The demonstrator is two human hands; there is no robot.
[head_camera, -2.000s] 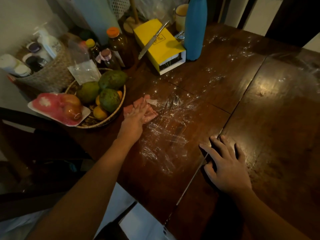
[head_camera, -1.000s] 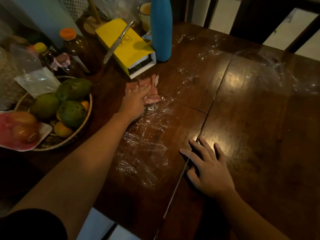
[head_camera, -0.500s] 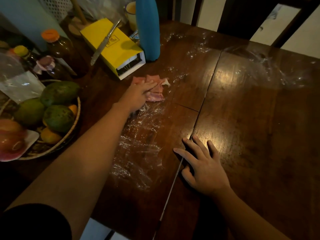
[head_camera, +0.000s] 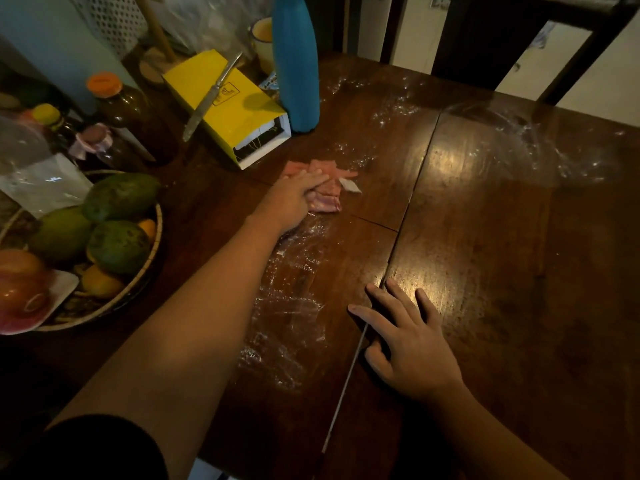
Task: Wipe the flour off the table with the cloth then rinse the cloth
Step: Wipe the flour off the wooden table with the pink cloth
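A dark wooden table fills most of the frame, with a seam running from the upper centre down to the lower centre. Flour lies in smeared white streaks through the middle of the frame, beside the left forearm. Thinner specks are scattered in the upper centre, and swirled marks show at the upper right.

At the left edge a woven basket holds green and orange fruit. A tall blue bottle stands at the top centre, just beside a yellow box with a knife lying across its top. A brown bottle with an orange cap stands to the left of the box.

The right hand rests palm down on the table in the lower centre, over the seam, fingers spread and straight, holding nothing. The left hand reaches to the middle of the frame and lies flat with straight fingers, pressing on the cloth. The cloth is pink and crumpled and sits on the table just below the yellow box, at the upper end of the flour streaks.
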